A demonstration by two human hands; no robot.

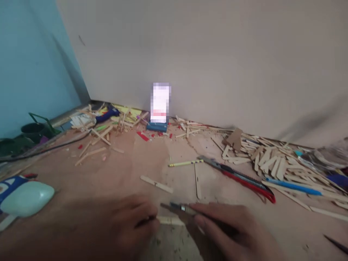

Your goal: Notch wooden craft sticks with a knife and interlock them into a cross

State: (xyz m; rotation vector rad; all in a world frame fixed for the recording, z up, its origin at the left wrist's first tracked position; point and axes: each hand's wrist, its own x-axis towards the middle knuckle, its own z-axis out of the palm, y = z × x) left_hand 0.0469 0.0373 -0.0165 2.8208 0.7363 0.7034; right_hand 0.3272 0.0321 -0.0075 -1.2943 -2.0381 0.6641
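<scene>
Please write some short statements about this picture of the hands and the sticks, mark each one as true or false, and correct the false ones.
1. The right hand holds a thin tool with a metal tip. True.
2. The red and black utility knife is in the left hand. False: it lies on the work surface, apart from both hands.
3. A blue pen lies at the heap of wooden sticks on the right. True.
4. The yellow pencil stands upright in a cup. False: it lies flat on the work surface.
5. The left hand's fingertips meet the end of a pale stick in front of the person. True.
</scene>
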